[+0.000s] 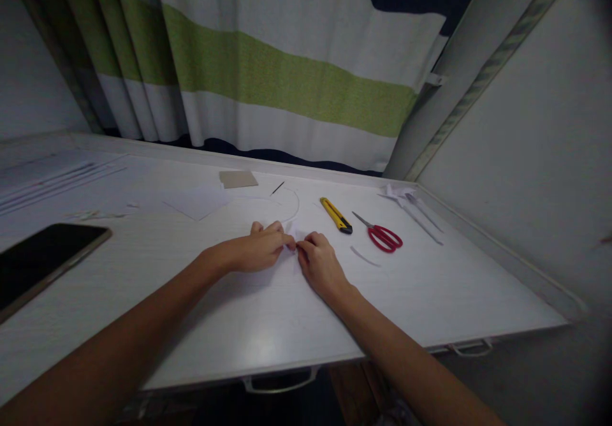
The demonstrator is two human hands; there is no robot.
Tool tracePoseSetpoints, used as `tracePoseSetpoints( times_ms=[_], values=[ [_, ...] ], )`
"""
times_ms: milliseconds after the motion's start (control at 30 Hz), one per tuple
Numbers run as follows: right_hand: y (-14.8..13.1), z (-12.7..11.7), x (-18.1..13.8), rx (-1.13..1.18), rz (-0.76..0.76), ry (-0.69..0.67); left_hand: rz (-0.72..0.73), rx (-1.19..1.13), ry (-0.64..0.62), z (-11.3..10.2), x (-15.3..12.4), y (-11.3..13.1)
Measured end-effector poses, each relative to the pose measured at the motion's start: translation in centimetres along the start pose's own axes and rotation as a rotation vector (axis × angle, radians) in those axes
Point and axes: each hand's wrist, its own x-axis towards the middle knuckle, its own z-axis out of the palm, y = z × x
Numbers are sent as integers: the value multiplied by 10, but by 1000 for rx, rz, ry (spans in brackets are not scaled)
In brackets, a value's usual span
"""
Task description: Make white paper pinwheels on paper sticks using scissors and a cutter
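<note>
Both my hands meet at the middle of the white desk (430,292). My left hand (255,247) has its fingers curled and pinches a small piece of white paper (291,229). My right hand (319,261) is closed too, pinching the same paper from the right side. The paper is mostly hidden between the fingertips. A yellow utility knife (336,215) and red-handled scissors (382,235) lie just right of my hands.
A dark phone or tablet (43,261) lies at the left edge. White paper sheets (198,201), a tan card (238,178), a thin paper strip (364,257) and folded paper bits (406,199) lie about. A striped curtain (287,75) hangs behind; a wall stands right.
</note>
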Motion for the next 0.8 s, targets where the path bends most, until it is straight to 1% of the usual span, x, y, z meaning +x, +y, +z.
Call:
tracePoseSetpoints(
  times_ms=[133, 233, 367, 467, 533, 667, 800],
  values=[
    [0, 1, 0, 8, -12, -1, -11, -31, 132, 1, 2, -6],
    [0, 1, 0, 16, -26, 1, 8, -25, 166, 5, 3, -10],
    [2, -1, 0, 38, -62, 3, 59, 14, 149, 12, 6, -13],
    [9, -5, 0, 71, -117, -1, 68, 42, 147, 13, 6, -12],
    [16, -8, 1, 100, -173, -17, 80, 51, 137, 10, 5, -9],
    [36, -15, 8, 154, -311, -75, 135, 37, 72, 4, 4, -3],
    [53, -16, 15, 199, -419, -103, 166, 5, 56, 2, 3, 0]
  ],
)
